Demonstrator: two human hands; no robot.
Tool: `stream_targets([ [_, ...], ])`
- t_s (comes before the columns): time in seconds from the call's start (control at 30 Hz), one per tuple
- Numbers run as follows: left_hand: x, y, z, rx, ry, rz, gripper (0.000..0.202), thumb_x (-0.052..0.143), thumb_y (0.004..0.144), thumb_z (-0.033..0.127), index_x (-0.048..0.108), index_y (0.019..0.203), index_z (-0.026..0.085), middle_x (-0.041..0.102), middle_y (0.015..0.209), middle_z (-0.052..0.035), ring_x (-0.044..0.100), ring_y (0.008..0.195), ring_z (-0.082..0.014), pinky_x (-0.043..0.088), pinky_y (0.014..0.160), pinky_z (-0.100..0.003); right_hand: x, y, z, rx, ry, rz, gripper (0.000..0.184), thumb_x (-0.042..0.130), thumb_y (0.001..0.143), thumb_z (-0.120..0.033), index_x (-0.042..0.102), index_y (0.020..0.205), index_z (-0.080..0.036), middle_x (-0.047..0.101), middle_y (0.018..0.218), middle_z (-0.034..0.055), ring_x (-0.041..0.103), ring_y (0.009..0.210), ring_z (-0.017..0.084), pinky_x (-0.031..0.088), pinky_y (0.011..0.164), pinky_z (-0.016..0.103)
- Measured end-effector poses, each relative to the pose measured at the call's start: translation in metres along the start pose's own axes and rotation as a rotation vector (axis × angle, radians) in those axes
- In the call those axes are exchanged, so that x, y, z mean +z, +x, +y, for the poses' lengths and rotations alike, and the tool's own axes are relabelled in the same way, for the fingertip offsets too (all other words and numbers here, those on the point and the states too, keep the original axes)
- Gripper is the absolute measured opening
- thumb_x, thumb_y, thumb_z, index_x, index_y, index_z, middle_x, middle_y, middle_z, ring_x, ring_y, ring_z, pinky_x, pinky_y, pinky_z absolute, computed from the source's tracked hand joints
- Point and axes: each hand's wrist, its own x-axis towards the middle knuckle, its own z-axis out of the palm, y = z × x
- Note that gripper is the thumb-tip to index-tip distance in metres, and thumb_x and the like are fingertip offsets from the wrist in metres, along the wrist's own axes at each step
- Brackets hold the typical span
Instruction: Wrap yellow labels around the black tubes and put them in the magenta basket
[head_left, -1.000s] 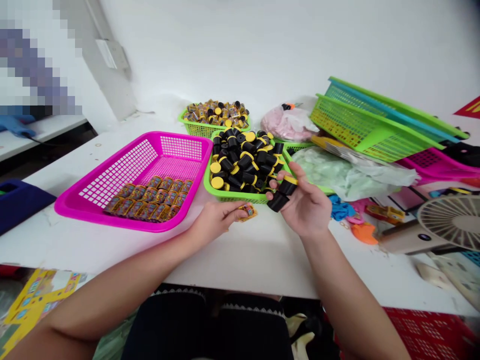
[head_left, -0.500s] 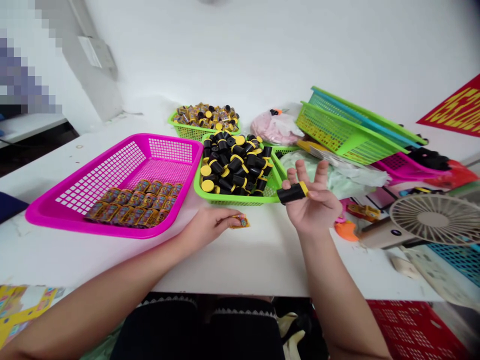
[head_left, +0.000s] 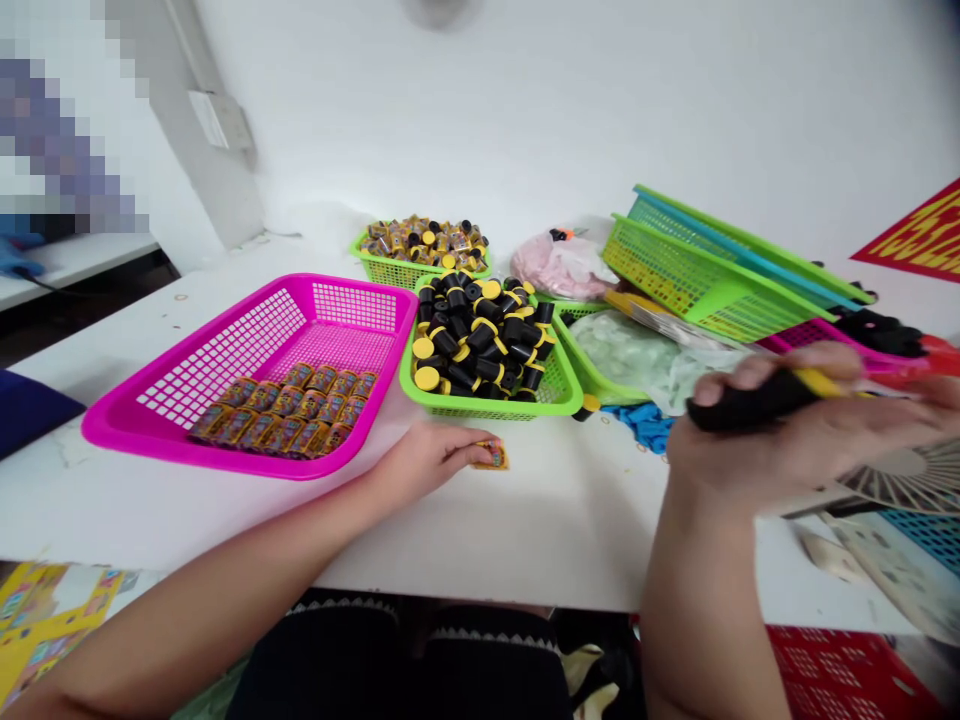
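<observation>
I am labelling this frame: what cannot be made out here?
Head view:
- Right hand and black cylinder: motion blur hides the grip.
- Printed label: too small to read, partly under fingertips of the left hand.
- Fan: covered by the right hand, cut by the right edge.

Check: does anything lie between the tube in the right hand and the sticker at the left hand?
Mostly bare table. A blue scrap lies flat beside the right hand, which holds the tube; a loose cap sits by the green basket. The left hand touches the sticker.
</observation>
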Motion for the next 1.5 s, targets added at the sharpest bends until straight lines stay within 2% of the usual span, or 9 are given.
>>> stream_targets([
  [0.07,0.000,0.000,0.000,0.007,0.013,-0.009,0.021,0.061,0.094,0.025,0.075,0.108,0.017,0.079,0.093,-0.0055,0.074,0.078,-0.0151,0.057,0.074,-0.023,0.009,-0.009,0.003,-0.179,0.072,-0.059,0.021,0.076,0.079,-0.038,0.058,0.090,-0.043,0.062,0.090,-0.0048,0.061,0.076,0.014,0.053,0.051,0.022],
  [0.2,0.001,0.000,-0.001,0.001,0.011,-0.019,0.022,0.060,0.095,0.026,0.075,0.109,0.017,0.079,0.092,-0.0061,0.074,0.076,-0.0151,0.057,0.072,-0.023,0.030,-0.022,0.027,-0.063,0.119,-0.280,0.040,0.070,0.074,-0.013,0.057,0.095,-0.044,0.061,0.095,-0.0035,0.060,0.084,0.017,0.054,0.053,0.027],
  [0.47,0.000,0.001,-0.002,-0.026,0.028,0.029,0.026,0.062,0.094,0.028,0.074,0.113,0.015,0.078,0.081,-0.0044,0.070,0.066,-0.0135,0.057,0.068,-0.024,0.035,-0.021,0.058,0.395,0.149,-0.317,0.019,0.066,0.081,-0.030,0.060,0.098,-0.026,0.067,0.092,0.0018,0.064,0.085,0.016,0.055,0.066,0.029],
  [0.77,-0.001,0.001,-0.001,-0.010,0.011,0.023,0.024,0.063,0.093,0.023,0.074,0.112,0.013,0.078,0.082,-0.0049,0.071,0.068,-0.0139,0.057,0.069,-0.023,0.033,-0.020,0.038,0.237,0.224,-0.320,0.044,0.065,0.070,-0.011,0.056,0.102,-0.039,0.069,0.095,-0.0039,0.066,0.089,0.017,0.057,0.066,0.031],
  [0.9,0.000,0.002,-0.004,0.011,0.005,0.015,0.023,0.063,0.093,0.023,0.074,0.111,0.014,0.079,0.086,-0.0056,0.072,0.071,-0.0140,0.056,0.070,-0.023,0.030,-0.014,0.058,0.487,0.147,-0.212,0.012,0.069,0.082,-0.029,0.063,0.092,-0.028,0.069,0.084,-0.0008,0.068,0.080,0.014,0.061,0.065,0.025],
  [1.0,0.000,0.003,-0.005,0.001,0.007,0.020,0.023,0.063,0.093,0.024,0.074,0.110,0.014,0.079,0.086,-0.0053,0.072,0.071,-0.0138,0.056,0.069,-0.023,0.021,-0.006,0.062,0.633,0.115,-0.179,0.011,0.070,0.084,-0.033,0.066,0.087,-0.023,0.070,0.083,0.0011,0.071,0.078,0.014,0.064,0.070,0.023],
  [1.1,0.000,0.003,-0.005,-0.010,-0.004,0.021,0.022,0.062,0.093,0.024,0.075,0.109,0.015,0.079,0.088,-0.0055,0.072,0.074,-0.0141,0.056,0.070,-0.023,0.011,0.001,0.051,0.535,0.167,-0.188,0.014,0.074,0.079,-0.021,0.068,0.092,-0.023,0.072,0.089,0.0011,0.072,0.089,0.014,0.062,0.085,0.024],
  [1.27,0.003,0.002,-0.008,0.012,-0.071,-0.005,0.024,0.061,0.094,0.026,0.075,0.109,0.014,0.079,0.097,-0.0082,0.074,0.082,-0.0160,0.057,0.078,-0.024,0.003,0.007,0.038,0.290,0.283,-0.123,0.016,0.073,0.084,-0.037,0.069,0.094,-0.025,0.072,0.092,-0.0001,0.069,0.104,0.017,0.057,0.101,0.038],
  [1.5,0.002,0.001,-0.008,0.012,-0.084,-0.042,0.027,0.058,0.096,0.030,0.074,0.111,0.015,0.079,0.098,-0.0089,0.075,0.086,-0.0177,0.057,0.085,-0.028,0.002,0.008,0.057,0.422,0.275,-0.180,0.024,0.076,0.079,-0.026,0.067,0.101,-0.030,0.069,0.095,-0.0052,0.067,0.084,0.013,0.061,0.079,0.035],
])
